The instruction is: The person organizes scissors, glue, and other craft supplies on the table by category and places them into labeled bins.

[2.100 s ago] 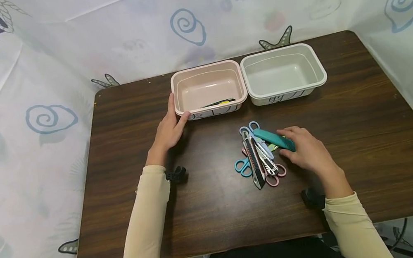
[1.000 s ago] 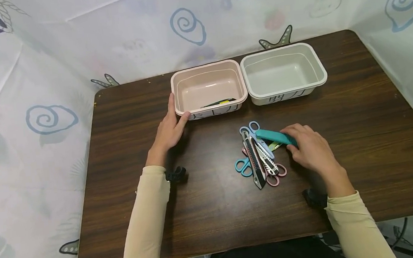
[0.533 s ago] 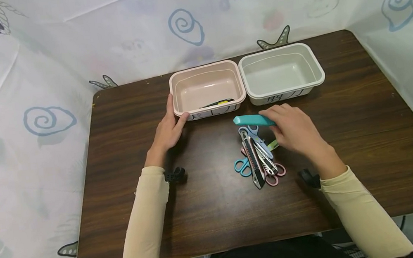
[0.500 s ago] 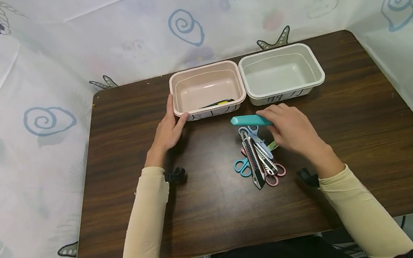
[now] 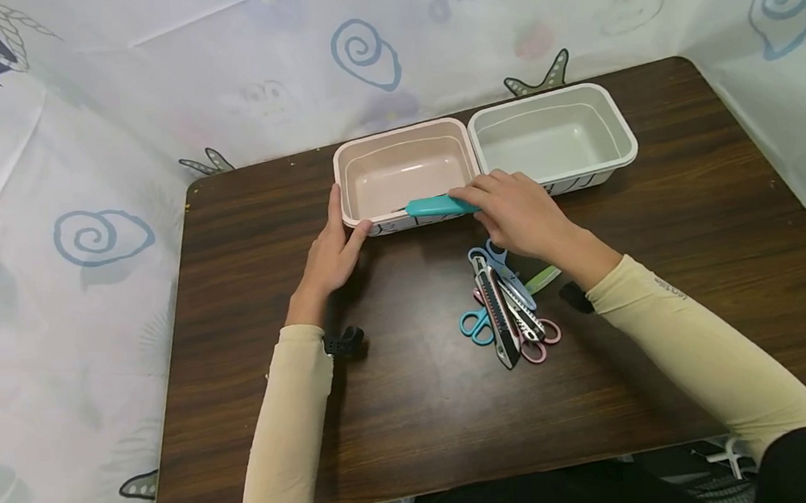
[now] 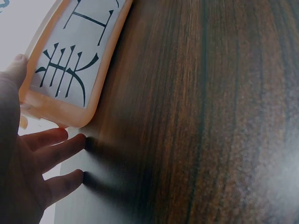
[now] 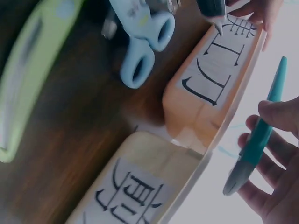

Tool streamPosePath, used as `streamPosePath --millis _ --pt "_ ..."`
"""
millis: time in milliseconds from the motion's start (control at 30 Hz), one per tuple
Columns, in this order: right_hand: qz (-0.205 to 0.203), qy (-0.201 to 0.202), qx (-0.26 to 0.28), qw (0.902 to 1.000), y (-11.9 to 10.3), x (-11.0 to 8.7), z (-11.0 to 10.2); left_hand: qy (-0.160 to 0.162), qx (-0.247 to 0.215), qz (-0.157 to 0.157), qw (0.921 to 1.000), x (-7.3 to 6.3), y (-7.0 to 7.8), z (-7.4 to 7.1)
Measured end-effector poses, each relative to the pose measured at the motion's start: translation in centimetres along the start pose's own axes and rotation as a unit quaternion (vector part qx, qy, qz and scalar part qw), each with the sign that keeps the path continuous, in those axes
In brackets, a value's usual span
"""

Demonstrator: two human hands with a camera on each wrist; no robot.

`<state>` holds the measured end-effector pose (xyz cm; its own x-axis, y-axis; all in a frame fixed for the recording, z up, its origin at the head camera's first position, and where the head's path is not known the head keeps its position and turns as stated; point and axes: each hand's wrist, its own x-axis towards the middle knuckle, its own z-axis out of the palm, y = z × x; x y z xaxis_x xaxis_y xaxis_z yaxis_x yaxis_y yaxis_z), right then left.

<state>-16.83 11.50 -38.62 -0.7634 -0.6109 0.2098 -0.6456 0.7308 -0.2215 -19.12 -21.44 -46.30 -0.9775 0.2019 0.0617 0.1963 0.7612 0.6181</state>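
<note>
My right hand (image 5: pixel 516 216) grips a teal utility knife (image 5: pixel 431 207) over the front rim of the pink bin (image 5: pixel 405 162). In the right wrist view the knife (image 7: pixel 257 142) lies between thumb and fingers, its grey end pointing down. My left hand (image 5: pixel 327 259) rests at the bin's front left corner, thumb on the rim and fingers straight along the side. Below the right hand lies a pile: a black utility knife (image 5: pixel 498 315), a white cutter (image 5: pixel 526 316), light-blue scissors (image 5: pixel 510 273), a green cutter (image 5: pixel 542 279), and scissors with blue handles (image 5: pixel 477 325) and pink handles (image 5: pixel 532 351).
A light grey bin (image 5: pixel 552 136) stands against the pink bin's right side. Both bins carry labels with black characters on their fronts. They sit near the back edge of the dark wooden table (image 5: pixel 404 413), before a patterned cloth (image 5: pixel 268 62).
My right hand has lifted the teal utility knife off the pile and carried it up and left to the pink bin's front rim. More of the green cutter shows. The left hand stays put.
</note>
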Motion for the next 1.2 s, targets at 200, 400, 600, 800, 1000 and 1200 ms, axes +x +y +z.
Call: streamPosePath --millis 200,400,600,800,1000,1200 --pt "0.013 -0.026 0.018 0.9994 0.0 2.3 0.0 0.003 0.000 0.000 1.0000 0.0 0.2 -0.3" --pt "0.014 -0.068 0.022 0.9974 -0.1 3.9 0.2 0.004 -0.002 0.003 1.0000 0.0 0.1 -0.3" --pt "0.014 -0.099 0.026 0.9947 -0.3 5.4 0.4 0.004 -0.004 0.004 1.0000 0.0 0.1 -0.2" --pt "-0.003 -0.122 0.045 0.9915 -0.2 6.7 0.7 0.006 -0.002 0.002 1.0000 0.0 0.1 -0.1" --pt "-0.012 -0.128 0.064 0.9897 -0.1 7.7 1.3 0.011 -0.002 0.000 0.9999 0.0 0.1 -0.2" --pt "-0.004 -0.151 0.081 0.9852 0.0 8.1 2.0 0.003 0.000 -0.006 1.0000 -0.1 0.2 -0.1"
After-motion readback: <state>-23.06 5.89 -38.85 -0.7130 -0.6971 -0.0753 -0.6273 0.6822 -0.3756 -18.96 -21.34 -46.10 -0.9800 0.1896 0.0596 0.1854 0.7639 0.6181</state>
